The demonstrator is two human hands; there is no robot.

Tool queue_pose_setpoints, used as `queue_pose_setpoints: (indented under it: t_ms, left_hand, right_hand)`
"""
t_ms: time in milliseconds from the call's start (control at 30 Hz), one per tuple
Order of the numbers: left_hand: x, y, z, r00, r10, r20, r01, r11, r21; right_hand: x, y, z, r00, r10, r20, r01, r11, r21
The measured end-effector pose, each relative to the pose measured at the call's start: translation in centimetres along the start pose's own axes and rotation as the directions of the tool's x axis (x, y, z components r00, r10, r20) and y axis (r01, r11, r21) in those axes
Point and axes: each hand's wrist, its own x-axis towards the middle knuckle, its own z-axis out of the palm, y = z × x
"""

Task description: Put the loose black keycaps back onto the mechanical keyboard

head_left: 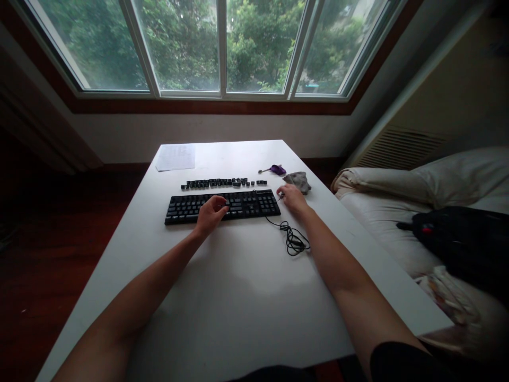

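Observation:
A black keyboard [254, 203] lies on the white table. My left hand [211, 215] is over its middle, with thumb and fingers curled together in a pinch; whatever is between the fingertips is too small to make out. Just off the keyboard's right end, my right hand [294, 199] is closed, its fingertips around a small dark thing [281, 196] whose kind I cannot tell. Behind the keyboard runs a row of loose black keycaps [214, 183]. A grey cloth [299, 181] lies crumpled beyond my right hand.
The keyboard's coiled black cable [294, 241] lies left of my right forearm. A purple thing with a brush-like end [277, 170] and a sheet of paper [176, 158] rest farther back on the table [230, 297]. A sofa [374, 212] with a black bag [461, 239] stands right.

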Motion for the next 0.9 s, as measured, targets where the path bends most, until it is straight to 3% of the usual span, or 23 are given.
queue_pose_setpoints:
  t_ms: [133, 300, 467, 567, 700, 900]
  left_hand:
    - [0.0, 0.3, 0.0, 1.0, 0.006, 0.003, -0.006, 1.0, 0.01]
    - [-0.2, 0.3, 0.1, 1.0, 0.01, 0.012, -0.01, 1.0, 0.012]
    - [-0.2, 0.3, 0.4, 0.999, 0.009, 0.031, -0.009, 1.0, -0.003]
    - [-0.1, 0.7, 0.5, 0.997, 0.009, 0.073, -0.006, 0.999, -0.046]
    - [-0.2, 1.2, 0.7, 0.991, 0.012, 0.131, 0.002, 0.994, -0.108]
    - [-0.4, 1.0, 0.9, 0.988, -0.016, 0.155, 0.045, 0.981, -0.186]
  right_hand:
    - [0.1, -0.6, -0.4, 1.0, -0.027, -0.003, 0.027, 1.0, 0.008]
    - [0.0, -4.4, -1.2, 0.974, -0.096, -0.207, 0.125, 0.983, 0.131]
    - [-1.6, -11.5, -2.1, 0.874, -0.404, -0.268, 0.477, 0.817, 0.323]
    - [-2.9, -14.9, -2.1, 0.806, -0.521, -0.282, 0.592, 0.708, 0.384]
    - [-4.0, -16.8, -1.6, 0.793, -0.511, -0.332, 0.61, 0.657, 0.443]
    - [-4.4, -17.1, -1.4, 0.808, -0.454, -0.376, 0.59, 0.623, 0.514]
